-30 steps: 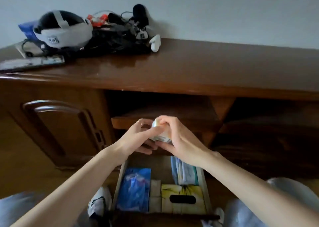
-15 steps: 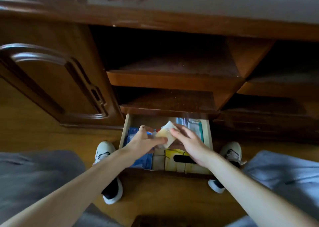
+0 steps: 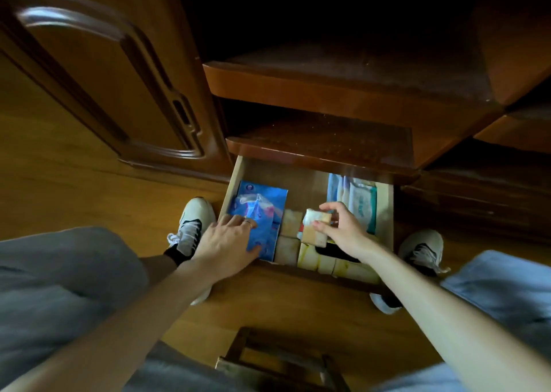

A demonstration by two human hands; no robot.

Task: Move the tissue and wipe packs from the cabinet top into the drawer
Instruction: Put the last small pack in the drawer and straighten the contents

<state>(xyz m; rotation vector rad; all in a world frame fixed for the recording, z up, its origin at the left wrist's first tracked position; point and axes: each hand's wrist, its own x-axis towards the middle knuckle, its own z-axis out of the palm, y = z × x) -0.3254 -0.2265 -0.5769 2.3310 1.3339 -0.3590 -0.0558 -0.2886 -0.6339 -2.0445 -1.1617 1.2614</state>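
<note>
The open wooden drawer (image 3: 301, 179) sits low in the cabinet. My right hand (image 3: 343, 230) pinches a small beige tissue pack (image 3: 316, 227) just above the drawer's middle. My left hand (image 3: 228, 242) rests with straight fingers on a blue pack (image 3: 262, 203) lying at the drawer's left. Small beige packs (image 3: 290, 236) stand in a row in the middle. A yellow tissue box (image 3: 334, 265) lies at the front right, partly hidden by my right wrist. White and teal wipe packs (image 3: 357, 197) stand at the back right. The cabinet top is out of view.
Two wooden shelves (image 3: 328, 144) overhang the drawer's back. A closed cabinet door (image 3: 98, 72) stands to the left. My feet in white shoes (image 3: 193, 224) flank the drawer on the wooden floor. A wooden stool frame (image 3: 277, 359) is below, between my knees.
The view tipped down from the cabinet top to the drawer. Both hands carried the small beige pack down; my left hand let go and moved onto the blue pack, my right keeps it.
</note>
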